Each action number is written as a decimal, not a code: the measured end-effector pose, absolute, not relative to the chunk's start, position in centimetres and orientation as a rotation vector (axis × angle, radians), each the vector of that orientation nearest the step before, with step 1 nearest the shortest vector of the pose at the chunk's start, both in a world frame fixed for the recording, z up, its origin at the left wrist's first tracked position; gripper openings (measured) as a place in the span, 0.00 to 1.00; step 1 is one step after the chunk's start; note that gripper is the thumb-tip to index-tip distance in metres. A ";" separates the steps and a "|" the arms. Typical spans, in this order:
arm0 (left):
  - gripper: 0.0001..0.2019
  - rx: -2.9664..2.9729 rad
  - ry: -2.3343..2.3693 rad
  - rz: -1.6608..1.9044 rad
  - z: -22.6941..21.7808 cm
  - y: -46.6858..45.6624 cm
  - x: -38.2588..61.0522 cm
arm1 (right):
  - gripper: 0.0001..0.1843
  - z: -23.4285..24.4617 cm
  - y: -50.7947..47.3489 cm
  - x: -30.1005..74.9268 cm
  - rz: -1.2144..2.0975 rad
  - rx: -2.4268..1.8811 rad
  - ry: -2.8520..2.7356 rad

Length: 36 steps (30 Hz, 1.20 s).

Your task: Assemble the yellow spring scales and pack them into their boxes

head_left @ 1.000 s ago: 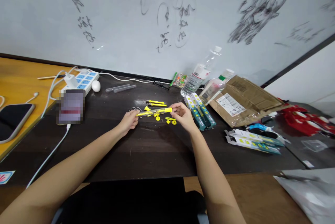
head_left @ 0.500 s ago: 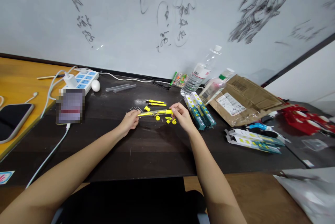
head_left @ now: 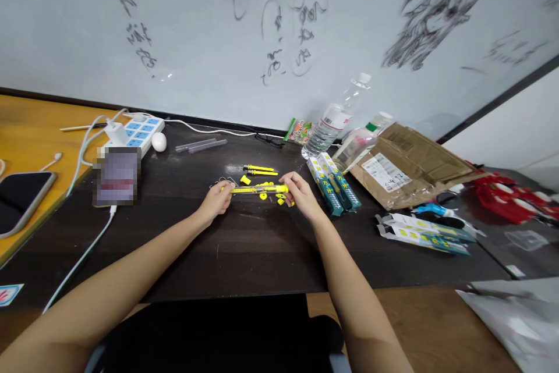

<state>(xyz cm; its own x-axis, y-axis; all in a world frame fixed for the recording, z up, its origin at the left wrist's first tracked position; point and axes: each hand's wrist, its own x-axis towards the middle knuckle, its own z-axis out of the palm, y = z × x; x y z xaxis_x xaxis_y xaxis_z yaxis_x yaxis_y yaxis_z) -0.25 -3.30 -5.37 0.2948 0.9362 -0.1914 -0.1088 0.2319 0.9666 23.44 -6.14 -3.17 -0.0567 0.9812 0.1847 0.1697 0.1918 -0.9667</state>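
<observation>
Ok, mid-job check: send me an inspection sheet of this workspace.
Surface: dark tabletop, light marks visible.
Work pieces: clear-and-yellow tube between both hands; two yellow rods and small yellow parts on the tabletop.
Clutter: printed boxes, water bottle, cardboard parcel to the right.
Hands: left hand grips the tube's left end; right hand pinches its yellow right end.
Cables: white charging cable plugged into a pixelated device.
Surroundings: whiteboard behind; other people, nothing seen.
</observation>
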 end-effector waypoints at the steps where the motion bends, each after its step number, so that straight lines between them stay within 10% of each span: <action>1: 0.14 1.069 0.992 0.913 -5.4 -3.3 -0.3 | 0.18 -3.2 -6.1 23.5 1.002 -1.168 -1.446; 36: 0.16 0.999 0.935 0.875 -5.6 -3.3 -0.5 | 0.16 -3.5 -6.0 23.9 0.993 -1.040 -1.450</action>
